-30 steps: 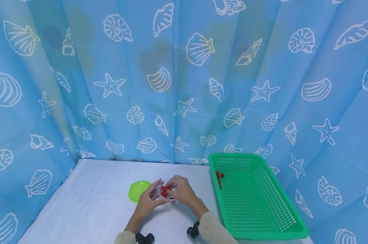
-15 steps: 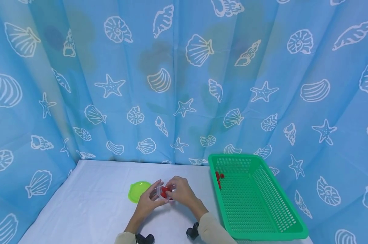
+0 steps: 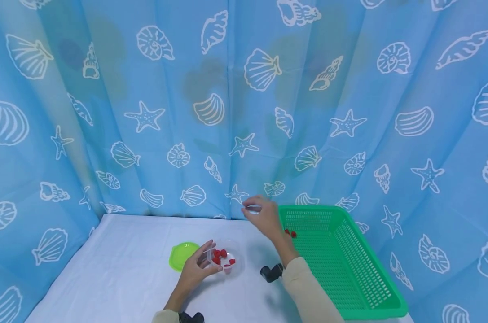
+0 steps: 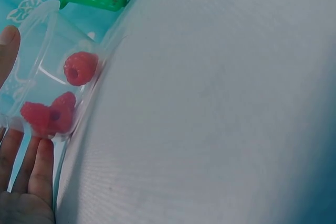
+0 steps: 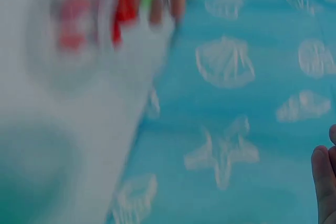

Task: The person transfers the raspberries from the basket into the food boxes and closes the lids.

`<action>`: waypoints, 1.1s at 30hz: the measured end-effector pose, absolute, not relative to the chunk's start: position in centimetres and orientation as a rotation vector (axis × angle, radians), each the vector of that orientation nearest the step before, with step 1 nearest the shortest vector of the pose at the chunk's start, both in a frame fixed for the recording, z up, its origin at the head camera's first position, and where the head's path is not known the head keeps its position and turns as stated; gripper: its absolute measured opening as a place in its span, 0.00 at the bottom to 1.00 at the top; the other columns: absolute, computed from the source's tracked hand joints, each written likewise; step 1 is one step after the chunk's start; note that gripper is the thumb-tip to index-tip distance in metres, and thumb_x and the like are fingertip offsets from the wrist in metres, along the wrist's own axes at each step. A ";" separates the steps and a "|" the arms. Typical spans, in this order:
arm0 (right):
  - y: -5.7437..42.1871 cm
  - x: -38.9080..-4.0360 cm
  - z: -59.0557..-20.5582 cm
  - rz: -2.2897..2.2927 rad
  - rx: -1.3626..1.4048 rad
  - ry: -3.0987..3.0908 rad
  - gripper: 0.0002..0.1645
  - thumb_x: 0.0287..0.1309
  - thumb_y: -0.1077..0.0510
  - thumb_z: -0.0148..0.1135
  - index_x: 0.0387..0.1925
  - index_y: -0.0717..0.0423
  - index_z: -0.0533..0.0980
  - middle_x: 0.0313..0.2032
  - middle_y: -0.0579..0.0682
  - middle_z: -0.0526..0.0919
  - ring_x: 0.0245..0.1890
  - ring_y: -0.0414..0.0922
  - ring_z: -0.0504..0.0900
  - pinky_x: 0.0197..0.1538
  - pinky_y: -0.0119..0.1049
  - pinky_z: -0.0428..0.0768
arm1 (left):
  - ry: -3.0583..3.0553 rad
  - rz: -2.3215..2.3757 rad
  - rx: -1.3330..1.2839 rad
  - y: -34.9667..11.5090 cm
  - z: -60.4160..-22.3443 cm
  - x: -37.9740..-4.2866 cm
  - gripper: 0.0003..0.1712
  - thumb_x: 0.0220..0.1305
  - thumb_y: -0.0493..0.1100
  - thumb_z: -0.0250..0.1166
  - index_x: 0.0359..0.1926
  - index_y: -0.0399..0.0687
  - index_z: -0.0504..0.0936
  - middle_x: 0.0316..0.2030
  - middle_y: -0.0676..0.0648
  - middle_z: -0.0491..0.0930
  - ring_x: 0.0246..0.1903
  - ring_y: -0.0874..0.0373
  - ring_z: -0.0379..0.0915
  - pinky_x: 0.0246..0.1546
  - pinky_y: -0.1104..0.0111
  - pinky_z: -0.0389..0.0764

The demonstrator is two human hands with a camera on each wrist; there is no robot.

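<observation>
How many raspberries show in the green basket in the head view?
2, both in the basket near its far-left corner: one raspberry and, just right of it, another raspberry. The right arm may hide more.

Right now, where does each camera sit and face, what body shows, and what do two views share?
Head: on the head, facing forward and down at left hand, right hand and sleeves.
Left wrist: on that wrist, facing cup and berries; left fingers, thumb show.
Right wrist: on that wrist, facing table and curtain; right fingertips, blurred left fingers show.
Head and left wrist share cup, berries, basket.
</observation>
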State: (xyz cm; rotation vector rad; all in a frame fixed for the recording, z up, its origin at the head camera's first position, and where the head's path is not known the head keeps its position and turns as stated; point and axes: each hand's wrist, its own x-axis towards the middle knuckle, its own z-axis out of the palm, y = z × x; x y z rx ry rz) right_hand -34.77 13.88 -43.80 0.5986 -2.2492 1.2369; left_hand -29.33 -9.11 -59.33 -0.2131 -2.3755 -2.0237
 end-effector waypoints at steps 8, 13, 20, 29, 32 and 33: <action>22.0 -38.7 -43.2 1.190 0.594 -2.165 0.07 0.50 0.70 0.71 0.34 0.65 0.83 0.33 0.56 0.84 0.32 0.51 0.86 0.38 0.41 0.86 | -2.385 -2.024 -0.182 -9.1 -59.2 -29.3 0.50 0.45 0.49 0.80 0.70 0.55 0.67 0.64 0.48 0.72 0.66 0.44 0.64 0.61 0.56 0.70; 25.6 -38.8 -45.8 1.192 0.409 -2.407 0.09 0.56 0.65 0.69 0.39 0.65 0.83 0.37 0.58 0.84 0.38 0.54 0.85 0.42 0.42 0.86 | -2.396 -2.018 -0.182 -9.2 -59.3 -29.3 0.50 0.46 0.49 0.80 0.70 0.56 0.67 0.64 0.48 0.72 0.66 0.44 0.64 0.61 0.56 0.70; 28.1 -38.2 -50.5 1.154 0.332 -2.544 0.12 0.57 0.66 0.66 0.43 0.67 0.82 0.41 0.62 0.84 0.42 0.58 0.83 0.43 0.51 0.83 | -2.404 -2.003 -0.191 -9.1 -59.2 -29.4 0.50 0.47 0.50 0.79 0.71 0.55 0.67 0.64 0.48 0.72 0.66 0.44 0.63 0.61 0.54 0.70; 29.3 -37.7 -54.8 1.138 0.188 -2.564 0.13 0.56 0.66 0.67 0.43 0.65 0.82 0.40 0.60 0.84 0.41 0.57 0.83 0.39 0.50 0.84 | -2.423 -2.002 -0.180 -9.2 -59.4 -29.3 0.49 0.47 0.51 0.79 0.70 0.57 0.67 0.64 0.49 0.72 0.66 0.45 0.64 0.62 0.55 0.70; 29.5 -37.8 -55.3 1.133 0.206 -2.544 0.13 0.54 0.67 0.68 0.43 0.66 0.82 0.40 0.61 0.84 0.41 0.57 0.83 0.41 0.52 0.83 | -2.434 -1.980 -0.175 -9.2 -59.4 -29.4 0.49 0.47 0.52 0.79 0.70 0.58 0.67 0.64 0.49 0.72 0.66 0.45 0.64 0.61 0.55 0.70; 29.5 -37.8 -55.4 1.129 0.205 -2.550 0.13 0.54 0.67 0.68 0.43 0.66 0.83 0.39 0.60 0.84 0.41 0.57 0.83 0.42 0.52 0.83 | -2.436 -1.974 -0.178 -9.2 -59.4 -29.5 0.49 0.47 0.52 0.79 0.70 0.57 0.67 0.64 0.49 0.72 0.66 0.45 0.64 0.61 0.55 0.70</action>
